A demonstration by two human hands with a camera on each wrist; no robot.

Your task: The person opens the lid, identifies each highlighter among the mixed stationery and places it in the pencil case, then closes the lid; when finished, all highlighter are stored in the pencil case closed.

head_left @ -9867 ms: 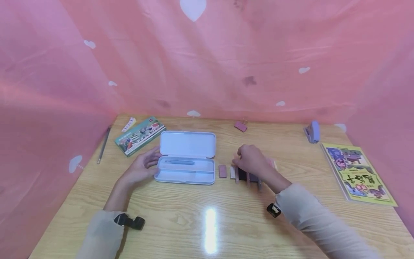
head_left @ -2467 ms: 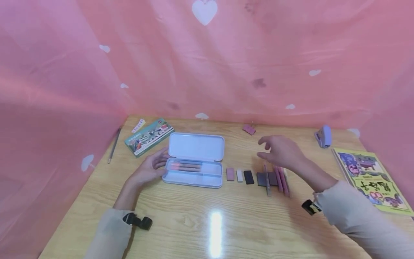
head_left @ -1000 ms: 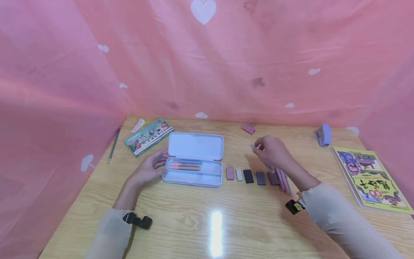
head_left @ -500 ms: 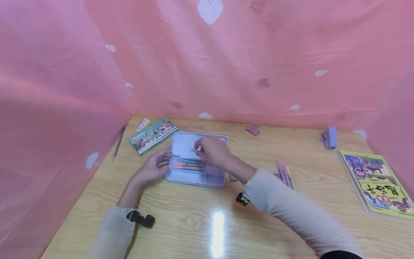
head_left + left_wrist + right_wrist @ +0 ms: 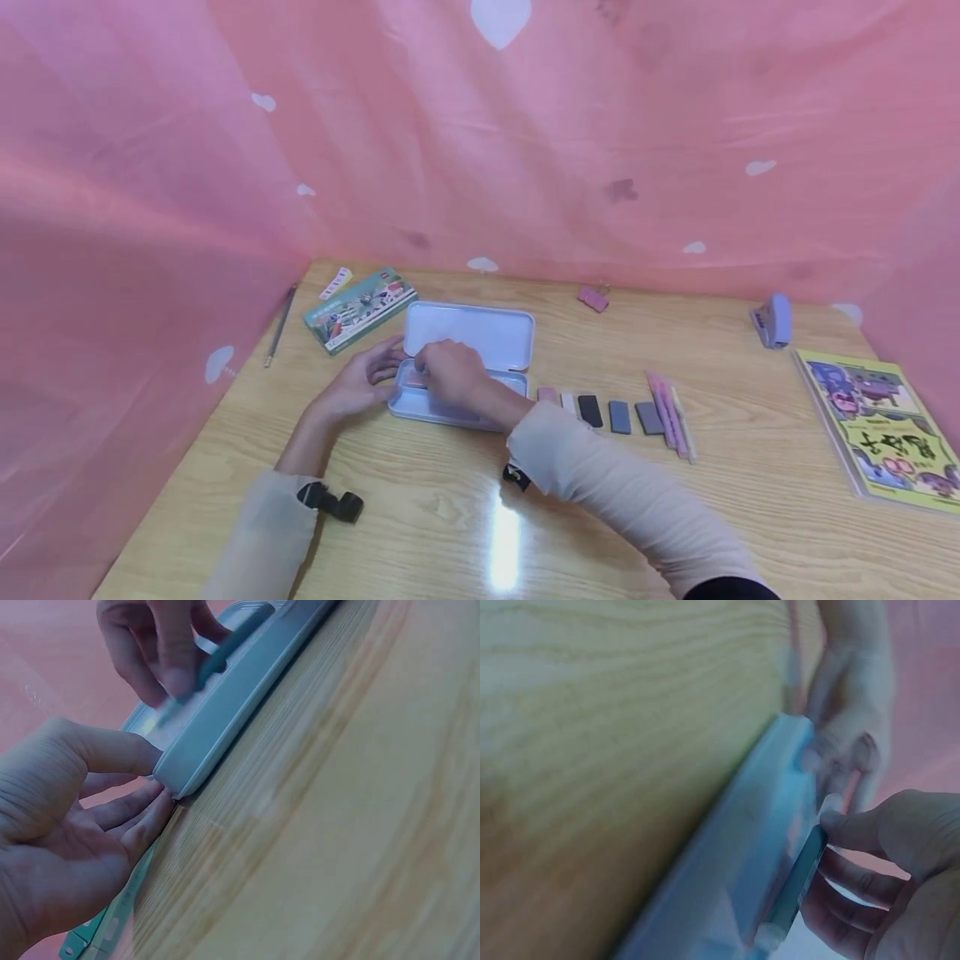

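Note:
A pale blue pencil case [image 5: 487, 331] lies with its lid folded back. My left hand [image 5: 354, 386] holds its left end, thumb at the rim and fingers against the end wall, as the left wrist view shows. My right hand [image 5: 453, 375] is over the case's back compartment and pinches a pen [image 5: 799, 877] between thumb and fingers. The pen looks dark teal with clear ends and is tilted above the case in the left wrist view. Pink-ended pens [image 5: 413, 379] lie in the back compartment, mostly hidden by the right hand.
Right of the case, a row of erasers includes a black eraser [image 5: 590, 411] and a blue-grey eraser [image 5: 619, 417]. Several pens [image 5: 667, 412] lie beside them. Farther out are a stapler [image 5: 772, 322], a book [image 5: 877, 425], a binder clip [image 5: 594, 298], a green box [image 5: 360, 310] and a pencil [image 5: 281, 327].
Pink-ended pens have joined the blue one in the case. My right hand has taken another pen off the erasers and carried it left over the case. My left hand stays at the case's end.

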